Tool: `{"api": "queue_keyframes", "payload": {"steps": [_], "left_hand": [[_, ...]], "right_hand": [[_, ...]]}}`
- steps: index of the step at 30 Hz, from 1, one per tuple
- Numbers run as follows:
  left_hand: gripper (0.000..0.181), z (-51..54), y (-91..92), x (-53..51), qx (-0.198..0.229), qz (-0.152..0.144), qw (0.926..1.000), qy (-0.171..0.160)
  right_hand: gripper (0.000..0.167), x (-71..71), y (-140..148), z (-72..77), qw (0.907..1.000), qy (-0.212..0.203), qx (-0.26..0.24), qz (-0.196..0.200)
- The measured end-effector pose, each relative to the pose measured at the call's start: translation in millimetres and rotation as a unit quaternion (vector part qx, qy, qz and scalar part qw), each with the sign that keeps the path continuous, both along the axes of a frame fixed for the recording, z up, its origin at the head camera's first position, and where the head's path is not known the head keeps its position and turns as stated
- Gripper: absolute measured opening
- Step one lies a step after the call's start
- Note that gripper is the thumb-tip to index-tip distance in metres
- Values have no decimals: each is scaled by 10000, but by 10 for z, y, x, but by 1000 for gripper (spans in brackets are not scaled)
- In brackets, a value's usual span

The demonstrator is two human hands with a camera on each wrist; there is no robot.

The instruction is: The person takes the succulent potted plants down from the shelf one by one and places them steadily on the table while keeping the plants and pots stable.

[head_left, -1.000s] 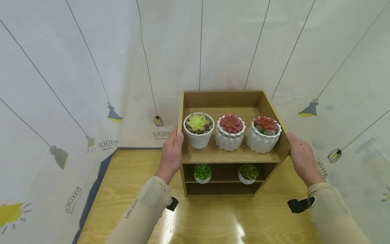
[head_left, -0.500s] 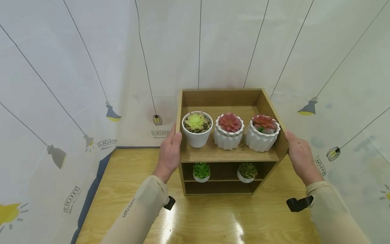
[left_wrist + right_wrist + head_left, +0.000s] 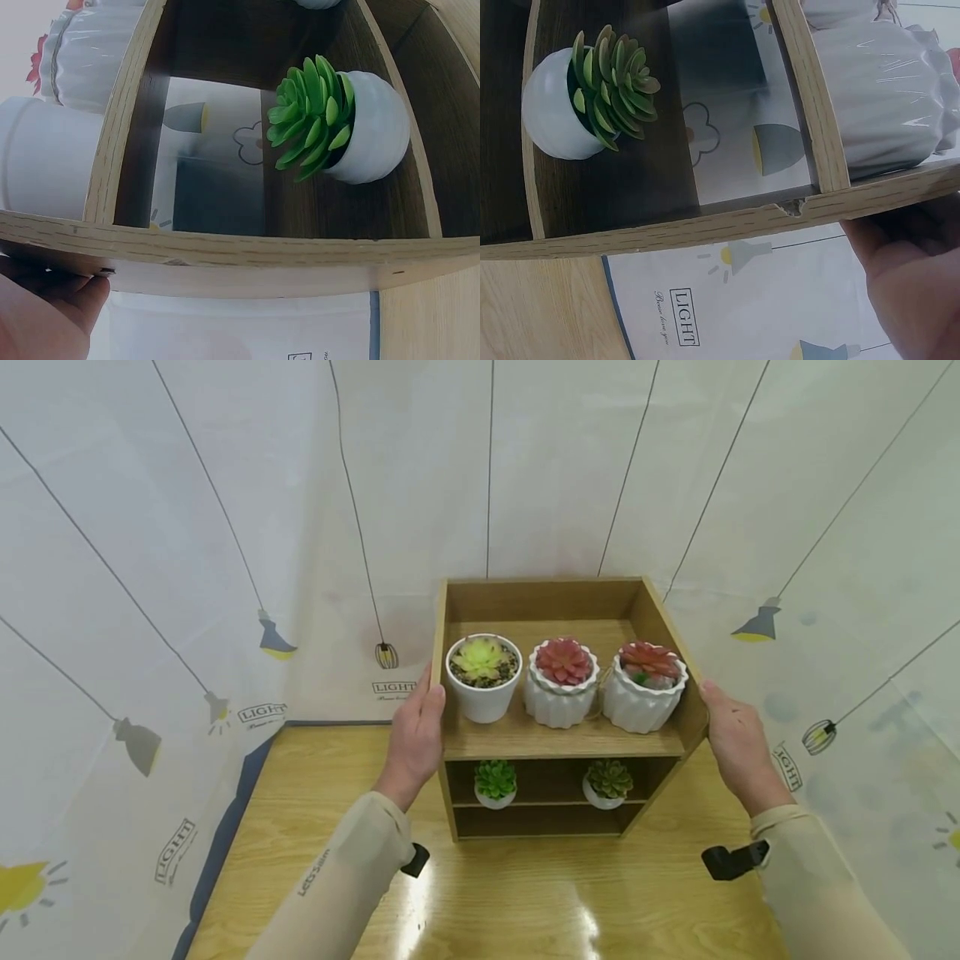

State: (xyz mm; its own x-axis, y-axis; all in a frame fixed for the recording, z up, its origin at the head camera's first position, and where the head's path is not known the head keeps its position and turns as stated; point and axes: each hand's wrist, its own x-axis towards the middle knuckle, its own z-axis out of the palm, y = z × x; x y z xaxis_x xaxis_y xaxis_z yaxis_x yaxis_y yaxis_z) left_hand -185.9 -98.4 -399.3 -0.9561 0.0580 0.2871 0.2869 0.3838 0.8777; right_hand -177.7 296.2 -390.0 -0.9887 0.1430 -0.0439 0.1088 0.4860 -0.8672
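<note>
A small wooden shelf unit stands upright in the head view. My left hand holds its left side panel, the thumb near the front edge. On the opposite panel, my right hand grips the outside; most of its fingers are hidden. Along the top tier stand a smooth white pot with a yellow-green succulent and two fluted white pots with red succulents, one in the middle and one at the right. Below sit a bright green succulent and a darker green one, both in round white pots.
A yellowish wooden tabletop spreads under and before the shelf. White sheeting printed with hanging lamps encloses the back and both sides. A dark blue edge runs along the left border of the table.
The whole scene, sheeting included, has shifted slightly left and up in the head view. Both hands keep the same places on the shelf unit, and the pots have not moved on it.
</note>
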Motion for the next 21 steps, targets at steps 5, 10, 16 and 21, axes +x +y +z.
{"api": "queue_keyframes", "payload": {"steps": [5,10,16,21], "left_hand": [[59,10,49,4,110,153,9996,-214],[58,3,5,-6,137,176,9995,-216],[58,-17,9,-11,105,150,9997,-135],[60,-8,37,-8,43,186,9997,-122]], "right_hand": [[82,-26,27,13,10000,-10,-76,-44],[77,-11,-11,8,9996,118,-164,-199],[73,-9,6,-32,9986,336,168,-361],[77,-16,35,-3,9993,279,135,-214]]}}
